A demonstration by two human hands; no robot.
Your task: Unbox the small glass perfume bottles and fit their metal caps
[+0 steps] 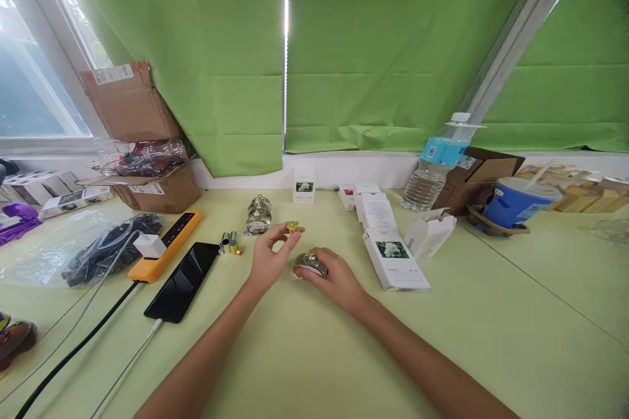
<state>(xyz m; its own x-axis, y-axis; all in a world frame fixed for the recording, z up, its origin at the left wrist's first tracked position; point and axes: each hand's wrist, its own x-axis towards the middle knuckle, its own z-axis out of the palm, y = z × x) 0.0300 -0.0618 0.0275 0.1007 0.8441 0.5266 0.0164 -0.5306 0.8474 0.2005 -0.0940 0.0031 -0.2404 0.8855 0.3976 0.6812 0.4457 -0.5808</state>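
Between the thumb and fingers of my left hand (272, 253) is a small gold cap (293, 227), raised above the table. My right hand (339, 278) wraps round a rounded glass perfume bottle (309, 264) with a gold neck on top; the bottle rests on or close to the tabletop, and the fingers cover part of it. The cap and the bottle are apart. Beyond my left hand stand more glass bottles (258, 215), close together. Several gold and silver caps (230, 243) sit to the left of that hand.
White printed boxes (393, 260) lie at the right, beside an opened white box (430, 233). Behind are a water bottle (432, 167) and a blue cup (515, 203). At left lie a black phone (183, 283), an orange power strip (164, 249) with cables, and a cardboard box (157, 190).
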